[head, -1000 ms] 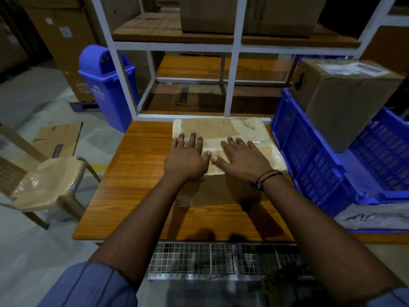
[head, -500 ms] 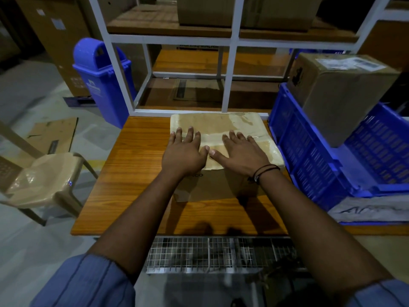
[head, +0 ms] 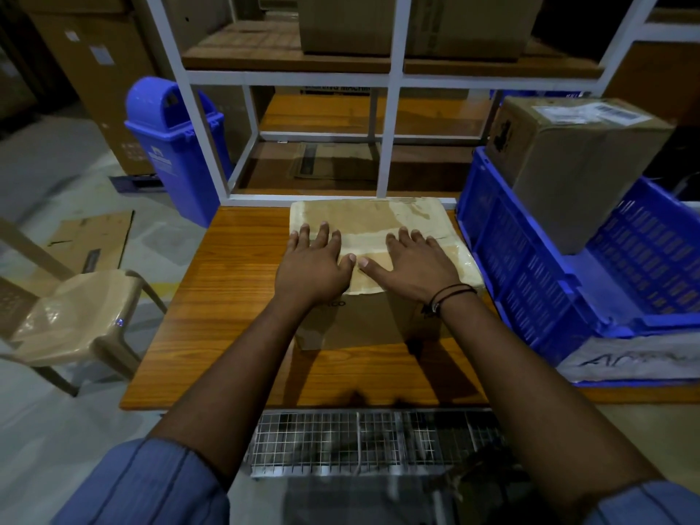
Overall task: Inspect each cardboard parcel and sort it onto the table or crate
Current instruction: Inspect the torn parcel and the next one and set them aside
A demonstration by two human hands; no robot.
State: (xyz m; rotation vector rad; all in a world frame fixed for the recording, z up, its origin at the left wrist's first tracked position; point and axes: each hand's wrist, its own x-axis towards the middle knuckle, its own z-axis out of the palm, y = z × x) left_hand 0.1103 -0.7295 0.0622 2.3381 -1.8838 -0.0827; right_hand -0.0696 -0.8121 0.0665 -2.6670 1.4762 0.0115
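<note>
Pressing flat with straight, spread fingers and clasping nothing: left hand (head: pixel 310 267) and right hand (head: pixel 413 267), palm-down on the cardboard parcel (head: pixel 363 221).

Lying side by side on the taped top, thumbs nearly touching, dark cords round the right wrist. Standing on the wooden table (head: pixel 227 297) toward its far edge, just beside the blue crate (head: pixel 530 278) on the right. Sitting in that crate, a second cardboard box (head: pixel 579 172) with a white label on top. Off to the left, a blue bin (head: pixel 174 145) on the floor and a beige plastic chair (head: pixel 75 316) near the table's left edge.
</note>
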